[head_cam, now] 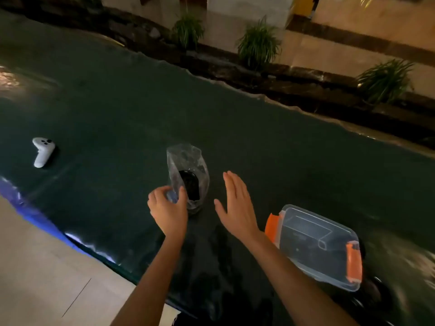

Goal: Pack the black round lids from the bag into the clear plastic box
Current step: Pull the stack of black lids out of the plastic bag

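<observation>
A: Bag (188, 170) status?
B: Clear crumpled plastic, standing upright mid-bench. Black round lids (189, 187) visible inside, stacked on edge. Count not readable.
A: Hands?
B: Left hand (168, 210) has fingers (182, 192) clenched on the bag's lower left edge, pinching the plastic. Right hand (236, 205) is released, palm flat, fingers spread, hovering just right of the bag, not touching it.
A: Box?
B: Clear plastic box (316, 245) sits on the bench to the right of the right forearm, apart from the bag. Lid on, orange latches (354, 263) at both ends. Contents unclear, dark shapes show through.
A: Surface, room?
B: Bench (235, 128) covered in dark green sheet, wrinkled at the edges. White handheld controller (43, 151) far left. Beyond the far edge: rock border, grassy plants (257, 44), pale paving. Light tile floor (47, 267) near left. Dim, warm lighting.
A: Labels?
B: None legible.
</observation>
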Motion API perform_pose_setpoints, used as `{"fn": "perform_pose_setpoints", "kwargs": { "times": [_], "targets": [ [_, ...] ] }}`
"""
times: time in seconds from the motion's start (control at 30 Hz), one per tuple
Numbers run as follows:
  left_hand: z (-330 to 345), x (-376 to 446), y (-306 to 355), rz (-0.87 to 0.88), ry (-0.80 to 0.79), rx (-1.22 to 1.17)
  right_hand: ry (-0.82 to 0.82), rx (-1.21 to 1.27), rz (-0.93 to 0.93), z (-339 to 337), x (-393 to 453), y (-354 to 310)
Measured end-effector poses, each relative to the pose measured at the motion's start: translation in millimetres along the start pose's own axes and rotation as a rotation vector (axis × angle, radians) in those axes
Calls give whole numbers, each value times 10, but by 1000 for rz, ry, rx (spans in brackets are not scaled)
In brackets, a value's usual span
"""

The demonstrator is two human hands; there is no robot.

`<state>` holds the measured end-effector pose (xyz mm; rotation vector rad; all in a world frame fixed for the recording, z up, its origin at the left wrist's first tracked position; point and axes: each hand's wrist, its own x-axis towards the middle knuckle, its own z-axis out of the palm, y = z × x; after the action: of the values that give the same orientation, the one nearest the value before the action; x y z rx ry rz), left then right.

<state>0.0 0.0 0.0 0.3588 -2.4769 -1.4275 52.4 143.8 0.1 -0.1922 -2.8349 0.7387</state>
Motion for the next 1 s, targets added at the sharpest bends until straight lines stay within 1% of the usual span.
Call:
{"fn": "perform_pose_setpoints", "kwargs": {
  "times": [0.13, 0.2, 0.27, 0.37, 0.5, 0.6, 0.7, 0.8, 0.93, 1.0],
  "targets": [
    [58, 27, -7, 4, -53, 14, -17, 47, 34, -10, -42, -17],
    [97, 0, -10, 42, -83, 9, -25, 67, 36, -6, -51, -17],
    [126, -3, 9, 82, -100, -33, -29, 88, 23, -23, -30, -44],
    [148, 13, 37, 38, -176, -181, -49, 145, 6, -36, 20, -128],
    [135, 67, 30, 62, -239, -204, -97, 242, -35, -73, 127, -306],
    [125, 94, 69, 69, -285, -246, -95, 304, -42, -85, 198, -427],
    [111, 84, 115, 129, -334, -270, -97, 332, 25, -117, 233, -439],
    [68, 9, 188, 174, -400, -278, -168, 367, 127, -170, 176, -376],
    [-11, -235, 214, 230, -487, -273, -235, 421, 205, -228, -69, -250],
    [-59, -398, 191, 264, -530, -272, -225, 456, 239, -238, -218, -205]
  ]
}}
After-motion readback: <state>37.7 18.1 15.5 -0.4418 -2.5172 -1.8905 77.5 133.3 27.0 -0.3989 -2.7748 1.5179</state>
